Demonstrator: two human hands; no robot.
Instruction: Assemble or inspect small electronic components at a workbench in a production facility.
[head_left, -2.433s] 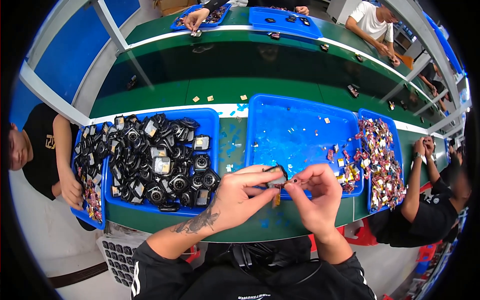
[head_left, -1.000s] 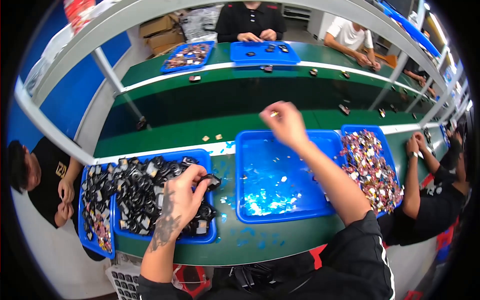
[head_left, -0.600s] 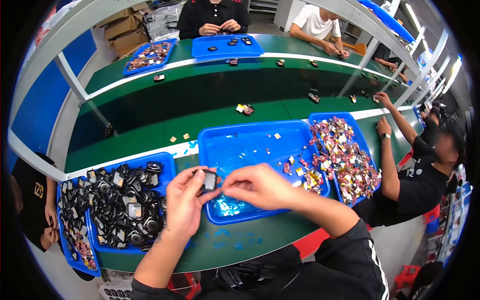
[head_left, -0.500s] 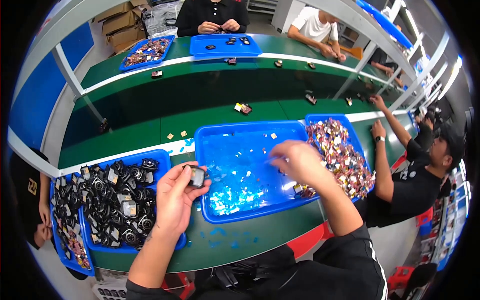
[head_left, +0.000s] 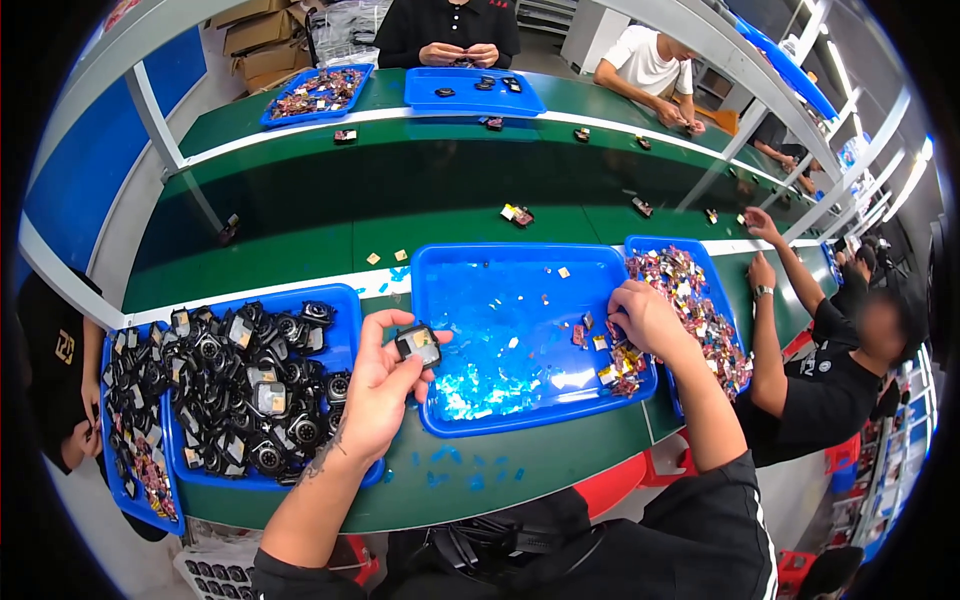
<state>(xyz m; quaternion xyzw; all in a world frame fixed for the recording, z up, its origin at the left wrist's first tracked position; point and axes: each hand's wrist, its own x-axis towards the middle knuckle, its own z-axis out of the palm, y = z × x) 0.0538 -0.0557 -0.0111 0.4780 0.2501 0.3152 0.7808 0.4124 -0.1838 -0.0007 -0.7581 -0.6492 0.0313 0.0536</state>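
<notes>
Here we pinch a small black square part with a pale face [head_left: 418,345] in our left hand [head_left: 380,395] above the middle blue plastic tray's [head_left: 500,425] left edge, while our right hand [head_left: 645,318] curls into small colourful pieces [head_left: 690,305] at its right edge, and a loose pinch could, we judge, drop the part.

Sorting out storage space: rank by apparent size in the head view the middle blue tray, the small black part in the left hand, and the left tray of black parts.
1-2. middle blue tray and left tray of black parts: look alike, fisheye makes it unsure.
3. small black part, held in the left hand.

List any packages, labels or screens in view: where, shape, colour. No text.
Cardboard boxes: far left behind the bench, brown, rectangular.
Clear plastic bag: beside the boxes, crumpled.
Small foil packets: heaped in the right blue tray, multicoloured.
Small black part: in the left hand, squarish, pale glossy face, perhaps a screen.
Right hand: among loose packets at the middle tray's right edge.
</notes>
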